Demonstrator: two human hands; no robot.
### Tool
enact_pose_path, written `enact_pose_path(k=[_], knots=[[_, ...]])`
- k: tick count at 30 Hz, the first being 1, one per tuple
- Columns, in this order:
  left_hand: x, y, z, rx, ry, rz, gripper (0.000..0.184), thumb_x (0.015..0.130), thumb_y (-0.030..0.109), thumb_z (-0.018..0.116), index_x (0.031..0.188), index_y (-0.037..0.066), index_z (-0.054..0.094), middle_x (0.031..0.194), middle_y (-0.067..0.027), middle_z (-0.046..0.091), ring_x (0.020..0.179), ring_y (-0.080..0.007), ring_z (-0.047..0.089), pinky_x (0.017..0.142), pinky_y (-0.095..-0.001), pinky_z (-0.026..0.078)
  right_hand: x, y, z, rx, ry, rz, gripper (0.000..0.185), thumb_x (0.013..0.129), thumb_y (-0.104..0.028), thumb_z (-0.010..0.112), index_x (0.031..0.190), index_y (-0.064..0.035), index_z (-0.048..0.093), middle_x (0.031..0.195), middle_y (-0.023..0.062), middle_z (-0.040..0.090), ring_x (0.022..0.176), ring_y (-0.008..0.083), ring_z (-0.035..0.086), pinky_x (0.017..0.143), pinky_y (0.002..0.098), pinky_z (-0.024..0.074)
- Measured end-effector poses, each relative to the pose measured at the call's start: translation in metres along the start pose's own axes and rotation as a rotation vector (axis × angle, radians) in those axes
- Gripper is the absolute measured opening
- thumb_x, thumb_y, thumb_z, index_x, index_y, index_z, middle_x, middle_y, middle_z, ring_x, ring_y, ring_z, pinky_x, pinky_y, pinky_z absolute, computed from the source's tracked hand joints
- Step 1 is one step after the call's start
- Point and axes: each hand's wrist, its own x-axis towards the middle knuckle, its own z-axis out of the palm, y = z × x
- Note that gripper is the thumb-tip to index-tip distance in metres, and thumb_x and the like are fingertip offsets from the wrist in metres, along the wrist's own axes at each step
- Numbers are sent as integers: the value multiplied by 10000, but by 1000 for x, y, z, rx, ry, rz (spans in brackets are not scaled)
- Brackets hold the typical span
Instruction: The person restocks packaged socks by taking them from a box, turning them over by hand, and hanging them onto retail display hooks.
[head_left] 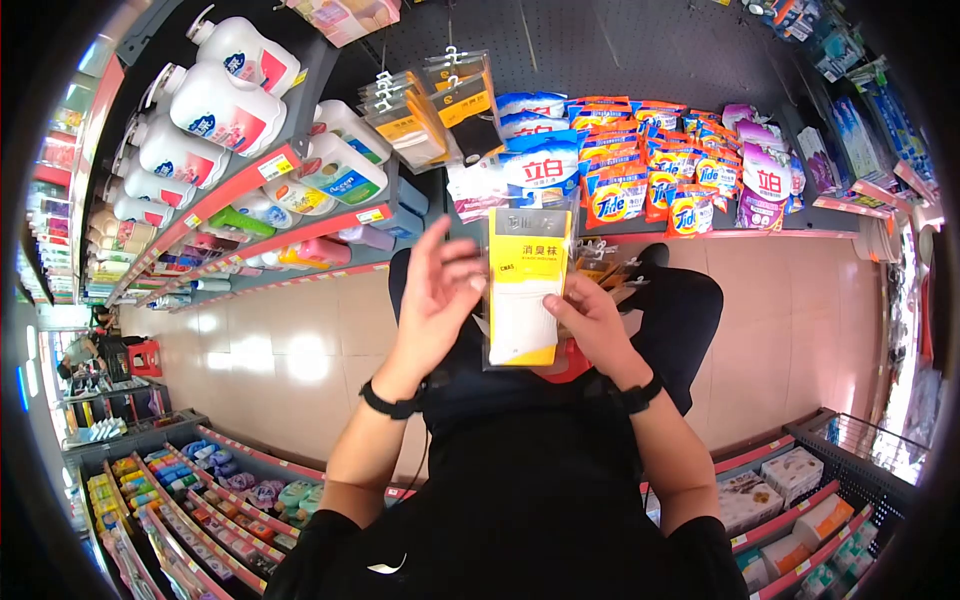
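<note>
A flat pack of socks (526, 300) in a clear plastic sleeve, with a yellow and white card, is held upright in front of my body. My right hand (598, 322) grips its right edge, thumb on the front and fingers behind. At the left edge is my left hand (438, 300), its fingers spread and slightly blurred, the thumb close to the sleeve. Whether that thumb touches the plastic is hard to tell. Behind the pack, more hanging-type packs (603, 262) show partly between my knees, mostly hidden.
Similar sock packs (405, 122) hang from hooks ahead. Tide detergent bags (614, 192) and white-and-blue detergent bags (540, 165) line the shelf before me. Pump bottles (225, 105) fill the left shelves. Low shelves with goods (215, 500) stand behind me on both sides.
</note>
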Motion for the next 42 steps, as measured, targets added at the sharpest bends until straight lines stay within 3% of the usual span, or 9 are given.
enact_pose_path(k=[1,2,7,24,36,38,40,42], knots=[[-6,-7,-5,-65,-95,-72,665,943,-39,631,1509,52,294,1236,-97,569,1076,-166,627,980,-308,508,-5,-6,6,94,-6,-12,217,992,-114,638,1176,1,618,1131,47,694,1030,126,638,923,288,498],[-18,-9,-6,-82,-121,-195,584,964,-7,630,1474,39,350,1218,-84,603,1104,-143,617,984,-298,499,-10,-10,11,92,-5,-14,217,992,-114,638,1176,1,618,1131,47,694,1030,126,638,923,288,498],[-52,-7,5,-15,-165,-342,327,1004,84,623,1310,-18,572,1210,-78,675,1079,-138,654,934,-293,530,-26,-11,28,220,-31,16,201,997,-63,628,1191,-16,607,1145,47,689,1038,104,634,921,272,497],[-72,7,-2,-151,-153,-306,347,1003,41,604,1340,-18,548,1244,-95,667,1106,-150,651,961,-311,528,-43,-32,46,187,-59,35,197,974,-72,673,1160,-40,615,1139,37,684,1030,106,634,898,261,502],[-70,11,-3,-135,-145,-302,380,992,44,624,1357,-7,532,1254,-80,652,1149,-135,616,991,-312,501,-42,-24,45,156,-52,21,179,1005,-115,638,1167,-44,614,1123,22,677,1007,82,622,861,243,499],[-70,12,-4,-255,-176,-361,418,973,36,650,1368,1,520,1259,-63,640,1177,-121,586,1013,-310,481,-41,-25,44,133,-4,27,190,1009,-113,629,1183,-39,613,1122,18,675,1005,80,620,857,245,500],[-69,11,-9,-219,-329,-408,460,956,33,673,1385,11,508,1256,-43,634,1168,-99,574,1004,-293,473,-38,-26,43,111,19,25,201,1013,-110,620,1198,-33,612,1121,15,673,1003,78,617,852,246,500],[-74,-1,-22,-43,-468,-525,374,952,100,712,1299,12,602,1146,-8,670,1062,-64,586,950,-266,476,-36,-26,42,187,99,78,225,1019,-108,607,1228,-26,604,1146,27,671,1029,94,617,889,262,497]])
